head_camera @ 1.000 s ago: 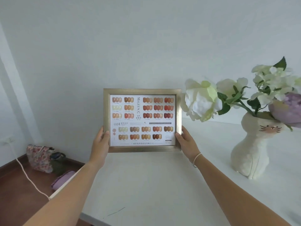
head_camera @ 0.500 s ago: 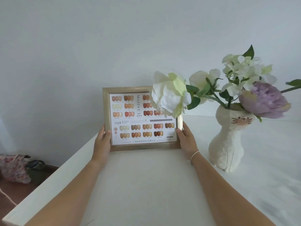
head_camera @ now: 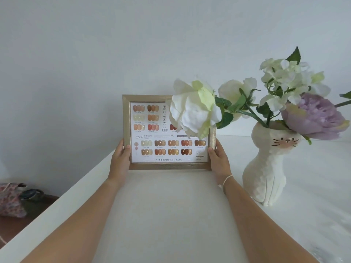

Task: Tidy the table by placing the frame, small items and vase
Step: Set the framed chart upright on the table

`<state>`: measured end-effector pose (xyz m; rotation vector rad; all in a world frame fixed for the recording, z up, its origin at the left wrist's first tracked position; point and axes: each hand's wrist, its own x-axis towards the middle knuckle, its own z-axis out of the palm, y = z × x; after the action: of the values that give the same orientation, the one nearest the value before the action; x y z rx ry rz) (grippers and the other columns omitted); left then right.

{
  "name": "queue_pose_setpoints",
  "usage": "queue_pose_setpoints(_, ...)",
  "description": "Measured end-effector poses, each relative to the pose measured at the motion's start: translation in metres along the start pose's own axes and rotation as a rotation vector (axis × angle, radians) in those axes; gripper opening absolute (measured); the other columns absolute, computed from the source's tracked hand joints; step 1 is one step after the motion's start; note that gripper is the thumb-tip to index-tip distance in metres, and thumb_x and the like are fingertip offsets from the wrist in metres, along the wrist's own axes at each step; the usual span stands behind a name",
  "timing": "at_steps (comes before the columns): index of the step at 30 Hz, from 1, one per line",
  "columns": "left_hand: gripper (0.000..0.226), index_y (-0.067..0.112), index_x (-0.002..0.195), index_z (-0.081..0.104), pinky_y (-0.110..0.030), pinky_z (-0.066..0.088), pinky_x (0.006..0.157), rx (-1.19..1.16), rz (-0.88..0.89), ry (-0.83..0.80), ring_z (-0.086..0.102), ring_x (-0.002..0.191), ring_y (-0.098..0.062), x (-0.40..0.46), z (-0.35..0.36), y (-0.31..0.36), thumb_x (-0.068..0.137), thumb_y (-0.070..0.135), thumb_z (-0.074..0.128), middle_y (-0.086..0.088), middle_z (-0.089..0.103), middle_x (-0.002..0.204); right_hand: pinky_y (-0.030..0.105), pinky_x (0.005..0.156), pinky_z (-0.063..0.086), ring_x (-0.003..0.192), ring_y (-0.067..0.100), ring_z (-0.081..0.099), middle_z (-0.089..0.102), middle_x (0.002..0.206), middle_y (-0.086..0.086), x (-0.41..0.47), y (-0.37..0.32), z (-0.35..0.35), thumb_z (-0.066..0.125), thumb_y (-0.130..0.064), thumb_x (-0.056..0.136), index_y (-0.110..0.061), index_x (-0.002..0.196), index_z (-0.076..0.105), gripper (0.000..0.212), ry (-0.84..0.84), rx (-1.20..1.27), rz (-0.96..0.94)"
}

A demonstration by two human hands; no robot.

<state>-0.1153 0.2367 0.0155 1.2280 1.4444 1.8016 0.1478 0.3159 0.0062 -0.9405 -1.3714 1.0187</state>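
A gold-edged picture frame [head_camera: 152,149] with a nail-colour chart stands upright near the back of the white table [head_camera: 171,215]. My left hand [head_camera: 120,162] grips its lower left side and my right hand [head_camera: 218,160] grips its lower right side. To the right stands a white cat-shaped vase [head_camera: 266,175] with white and purple flowers. One big white bloom [head_camera: 193,111] hangs in front of the frame's upper right corner and hides it. No small items are in view.
The table's left edge [head_camera: 62,202] runs diagonally from the near left to the far wall. On the floor at the left lie a floral bag [head_camera: 11,200] and a dark bag [head_camera: 32,194]. A plain white wall stands just behind the frame.
The view has swung right, so the vase and flowers sit further left and overlap the frame. Both hands keep their hold on the frame, which stays upright near the table's back.
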Motion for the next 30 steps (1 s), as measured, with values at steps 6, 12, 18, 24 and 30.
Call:
queue_pose_setpoints(6,0.037,0.049,0.110,0.056,-0.027,0.051,0.082,0.001,0.013,0.011,0.066,0.097,-0.002,0.014,0.004,-0.004,0.096,0.022,0.036,0.024,0.069,0.103,0.024,0.088,0.041,0.113,0.014,0.054,0.058,0.126,-0.003,0.008,0.005,0.003,0.037,-0.018,0.095,-0.033,0.132,0.042,0.041,0.015,0.040,0.010)
queue_pose_setpoints(12,0.035,0.044,0.115,0.055,-0.034,0.051,0.087,-0.005,0.027,-0.002,0.066,0.101,-0.009,0.021,0.008,-0.011,0.095,0.023,0.036,0.018,0.070,0.105,0.022,0.085,0.041,0.111,0.014,0.054,0.059,0.125,-0.002,0.015,0.006,0.004,0.037,-0.016,0.094,-0.036,0.130,0.043,0.042,0.031,0.048,0.013)
queue_pose_setpoints(18,0.037,0.044,0.120,0.053,-0.031,0.048,0.089,-0.039,0.009,0.013,0.065,0.100,-0.002,0.018,0.008,-0.022,0.096,0.022,0.036,0.023,0.069,0.105,0.022,0.082,0.042,0.108,0.016,0.056,0.062,0.119,0.001,0.014,0.005,0.000,0.037,-0.017,0.094,-0.035,0.130,0.044,0.041,0.013,0.000,0.028)
queue_pose_setpoints(24,0.035,0.046,0.117,0.054,-0.031,0.046,0.092,-0.010,-0.004,-0.012,0.063,0.103,-0.004,0.018,0.006,-0.024,0.097,0.024,0.036,0.022,0.069,0.106,0.028,0.094,0.040,0.113,0.017,0.052,0.058,0.125,-0.002,0.014,0.007,0.002,0.036,-0.020,0.095,-0.031,0.135,0.039,0.041,0.042,-0.069,0.036)
queue_pose_setpoints(30,0.034,0.042,0.127,0.046,-0.026,0.044,0.092,0.029,-0.009,-0.008,0.060,0.107,-0.002,0.017,0.006,-0.026,0.097,0.030,0.034,0.018,0.063,0.117,0.025,0.085,0.037,0.103,0.015,0.053,0.058,0.113,-0.003,0.014,0.008,0.003,0.036,-0.022,0.095,-0.032,0.133,0.040,0.040,0.062,-0.094,0.047)
